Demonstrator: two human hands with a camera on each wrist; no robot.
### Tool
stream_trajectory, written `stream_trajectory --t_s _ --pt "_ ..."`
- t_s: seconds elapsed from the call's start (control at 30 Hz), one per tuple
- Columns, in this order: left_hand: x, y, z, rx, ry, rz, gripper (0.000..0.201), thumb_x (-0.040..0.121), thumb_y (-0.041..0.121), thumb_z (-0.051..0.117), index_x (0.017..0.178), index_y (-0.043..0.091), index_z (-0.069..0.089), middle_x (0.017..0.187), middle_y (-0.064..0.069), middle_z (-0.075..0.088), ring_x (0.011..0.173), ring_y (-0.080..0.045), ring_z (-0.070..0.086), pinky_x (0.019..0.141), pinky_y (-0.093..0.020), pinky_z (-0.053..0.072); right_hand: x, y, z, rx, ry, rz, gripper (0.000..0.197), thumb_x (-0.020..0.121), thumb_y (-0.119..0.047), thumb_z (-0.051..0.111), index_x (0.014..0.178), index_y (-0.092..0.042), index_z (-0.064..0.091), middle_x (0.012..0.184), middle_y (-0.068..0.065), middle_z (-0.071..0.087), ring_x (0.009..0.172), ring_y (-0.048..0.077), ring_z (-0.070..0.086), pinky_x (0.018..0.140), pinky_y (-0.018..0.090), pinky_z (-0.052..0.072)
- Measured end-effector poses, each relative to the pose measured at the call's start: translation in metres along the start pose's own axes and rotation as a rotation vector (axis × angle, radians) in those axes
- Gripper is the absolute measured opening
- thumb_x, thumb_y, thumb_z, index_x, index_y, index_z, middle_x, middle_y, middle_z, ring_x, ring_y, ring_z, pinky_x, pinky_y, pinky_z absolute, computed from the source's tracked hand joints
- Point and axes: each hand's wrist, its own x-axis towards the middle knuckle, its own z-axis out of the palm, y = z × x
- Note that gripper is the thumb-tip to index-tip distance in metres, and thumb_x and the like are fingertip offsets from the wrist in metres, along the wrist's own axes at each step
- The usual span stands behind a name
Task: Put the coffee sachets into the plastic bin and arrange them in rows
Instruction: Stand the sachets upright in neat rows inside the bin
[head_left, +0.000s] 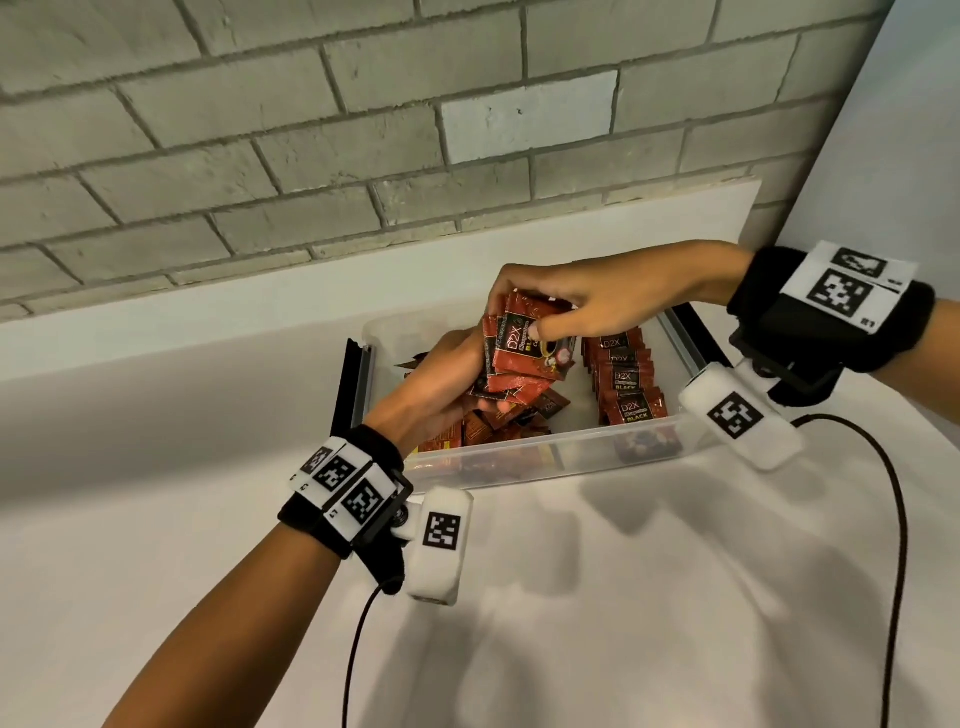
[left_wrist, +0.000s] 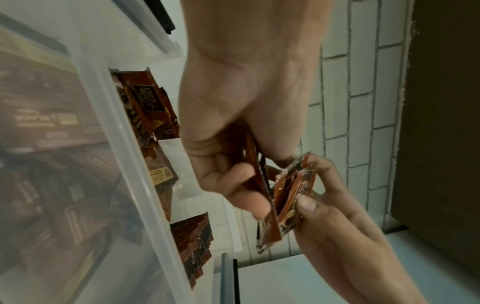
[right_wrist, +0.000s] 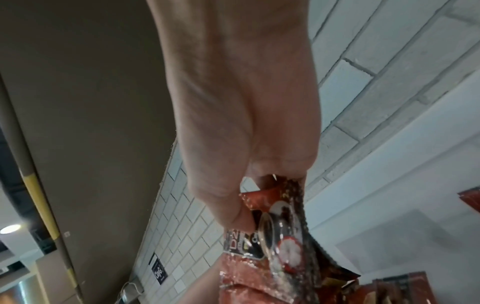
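Several sachets (head_left: 524, 358) are stacked as a loose bundle above the bin (head_left: 545, 457), held between both hands: the left hand (head_left: 441, 395) cups the stack from below with its fingers (left_wrist: 249, 197) curled round the lower edges, and the right hand (head_left: 582, 306) pinches the top sachets from above, thumb on the printed face and fingers behind. More sachets lie in the bin — a neat overlapping row (head_left: 626, 384) along the right side, and a jumbled heap (head_left: 498, 426) at the near left. The bin stands on the white bench (head_left: 623, 597), against the wall. These packets look light and thin, with glossy foil faces that probably slide over one another easily, so a bundle likely fans or slips unless squeezed across its flat faces. They seem pliable rather than stiff, and the crimped end seams are likely the firmest place to pinch; a grip near one end should let a single sachet be peeled off the stack. They do not look fragile, so firm pressure should do no harm. To set a row, holding a few by the top edges and lowering them upright beside the existing row seems the surest way — the clear wall gives something to lean them against.
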Motion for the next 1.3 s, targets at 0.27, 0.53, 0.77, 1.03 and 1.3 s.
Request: stream_trajectory --t_s 0.27,0.53,0.77,1.03,1.3 --pt "0.000 0.004 -0.011 0.000 0.007 -0.046 0.067 0.088 0.069 0.032 0.075 0.008 0.058 0.057 -0.010 0.054 0.038 -0.013 0.048 0.038 -0.017 0.040 0.000 0.014 0.013 0.102 -0.042 0.097 0.030 0.096 -0.027 0.050 0.124 -0.032 0.039 0.124 -0.001 0.057 0.115 0.015 0.056 0.102 0.043 0.045" --pt "-0.005 0.009 -0.021 -0.154 -0.030 -0.040 0.010 0.094 0.009 0.050 0.095 0.003 0.059 0.079 -0.010 0.066 0.063 -0.014 0.061 0.057 -0.019 0.054 -0.015 0.031 0.002 0.244 0.034 0.229 0.046 0.095 -0.030 0.050 0.139 -0.024 0.035 0.131 -0.003 0.053 0.122 0.012 0.051 0.107 0.039 0.040" --pt "0.002 0.002 -0.028 0.209 0.107 0.026 0.044 0.086 0.012 0.066 0.122 0.005 0.042 0.083 -0.011 0.067 0.062 -0.010 0.060 0.062 -0.018 0.054 -0.022 0.031 0.001 0.343 0.151 0.200 0.032 0.096 -0.023 0.051 0.127 -0.023 0.046 0.125 -0.003 0.059 0.116 0.011 0.057 0.101 0.033 0.045" --pt "0.002 0.000 -0.017 0.467 0.030 0.219 0.034 0.102 0.028 0.038 0.133 0.033 0.051 0.100 -0.004 0.068 0.080 -0.018 0.061 0.076 -0.025 0.052 -0.012 0.036 0.026 0.315 0.047 0.255 0.042 0.098 -0.031 0.047 0.138 -0.027 0.034 0.134 -0.006 0.051 0.125 0.008 0.047 0.106 0.030 0.038" --pt "0.008 -0.001 -0.015 -0.017 0.086 0.136 0.041 0.084 0.026 0.064 0.122 0.014 0.055 0.109 -0.015 0.067 0.096 -0.026 0.068 0.083 -0.033 0.058 -0.003 0.044 0.027 0.771 0.253 0.220 0.046 0.096 -0.014 0.052 0.138 -0.019 0.035 0.132 0.003 0.055 0.125 0.016 0.049 0.114 0.039 0.030"
